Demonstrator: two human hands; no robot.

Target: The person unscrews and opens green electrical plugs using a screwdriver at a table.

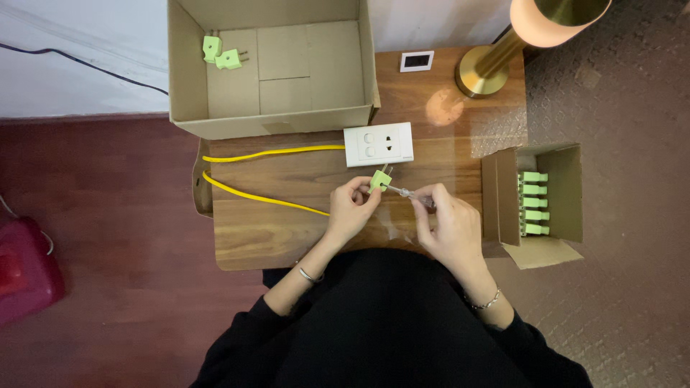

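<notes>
My left hand (351, 207) pinches a small light-green plug (380, 179) above the wooden table (287, 230), with the plug's metal pins pointing up and to the right. My right hand (447, 224) grips a small screwdriver (402, 192) whose tip meets the plug. A yellow cable (266, 198) runs across the table from my left hand in a loop to a white wall socket plate (379, 144) lying just beyond the plug.
A large open cardboard box (188, 72) at the back holds two green plugs (223, 54). A small open box (568, 194) at the right holds several more green plugs (535, 202). A brass lamp (496, 61) and a small white frame (417, 61) stand at the table's back right. A red object (21, 269) lies on the floor at left.
</notes>
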